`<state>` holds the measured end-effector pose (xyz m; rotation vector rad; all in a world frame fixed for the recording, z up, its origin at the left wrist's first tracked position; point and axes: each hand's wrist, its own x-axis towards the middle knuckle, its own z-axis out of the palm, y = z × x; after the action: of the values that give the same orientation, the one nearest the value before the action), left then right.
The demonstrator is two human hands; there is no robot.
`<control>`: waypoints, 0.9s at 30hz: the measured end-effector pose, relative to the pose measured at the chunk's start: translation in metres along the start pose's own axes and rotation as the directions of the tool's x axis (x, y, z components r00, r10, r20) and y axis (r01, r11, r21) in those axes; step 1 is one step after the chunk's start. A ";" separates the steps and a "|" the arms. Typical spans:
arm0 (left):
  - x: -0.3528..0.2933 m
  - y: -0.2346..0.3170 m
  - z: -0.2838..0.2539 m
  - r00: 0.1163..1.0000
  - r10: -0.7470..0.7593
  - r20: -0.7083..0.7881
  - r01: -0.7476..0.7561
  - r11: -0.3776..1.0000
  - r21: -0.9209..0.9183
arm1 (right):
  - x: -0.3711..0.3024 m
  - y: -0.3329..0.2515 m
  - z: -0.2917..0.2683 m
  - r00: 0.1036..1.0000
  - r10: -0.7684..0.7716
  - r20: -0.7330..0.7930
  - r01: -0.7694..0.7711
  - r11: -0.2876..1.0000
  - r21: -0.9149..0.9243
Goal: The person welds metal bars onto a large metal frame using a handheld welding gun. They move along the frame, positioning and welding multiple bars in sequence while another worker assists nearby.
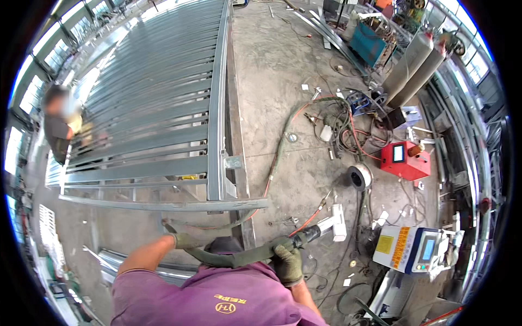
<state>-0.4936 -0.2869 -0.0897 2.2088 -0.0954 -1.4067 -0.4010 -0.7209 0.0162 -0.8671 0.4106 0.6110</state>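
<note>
A thick cable in a dark green sleeve (234,258) bows across the front of my purple shirt. Closed around its right part is my right hand (288,264), in a greenish work glove. Past that hand, a black cylindrical piece (305,236) lies in line with a silver tube and a white block (339,223). My left hand (186,240), also gloved, is closed at the cable's left end, its fingers partly hidden. Just ahead stands a large grey metal frame with many parallel slats (185,130); its near crossbar (163,205) is a short way beyond my left hand.
A co-worker (57,125) bends at the frame's left side. Orange and dark hoses (280,146) loop over the concrete floor on the right. Beyond are a wire spool (360,177), a red machine (402,161), a white-and-blue control box (405,250) and gas cylinders (410,62).
</note>
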 end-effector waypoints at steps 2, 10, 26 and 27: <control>-0.002 0.025 -0.013 0.989 -0.098 0.108 0.086 0.991 0.106 | 0.011 -0.052 -0.018 0.997 0.073 -0.011 -0.073 0.983 -0.167; 0.046 0.086 0.083 0.990 0.021 0.141 -0.004 0.993 -0.122 | 0.063 -0.191 -0.059 0.989 0.047 0.139 -0.030 0.992 -0.124; 0.238 0.271 0.086 0.910 -0.414 0.006 0.254 0.546 -0.798 | 0.302 -0.340 -0.061 0.945 0.269 0.188 -0.191 0.917 -0.350; 0.249 0.277 0.072 0.908 -0.419 -0.007 0.238 0.530 -0.814 | 0.325 -0.347 -0.052 0.934 0.302 0.190 -0.217 0.904 -0.369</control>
<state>-0.3838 -0.6349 -0.1928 1.5805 0.9245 -1.0490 0.0648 -0.8280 0.0035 -1.0624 0.1983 1.0510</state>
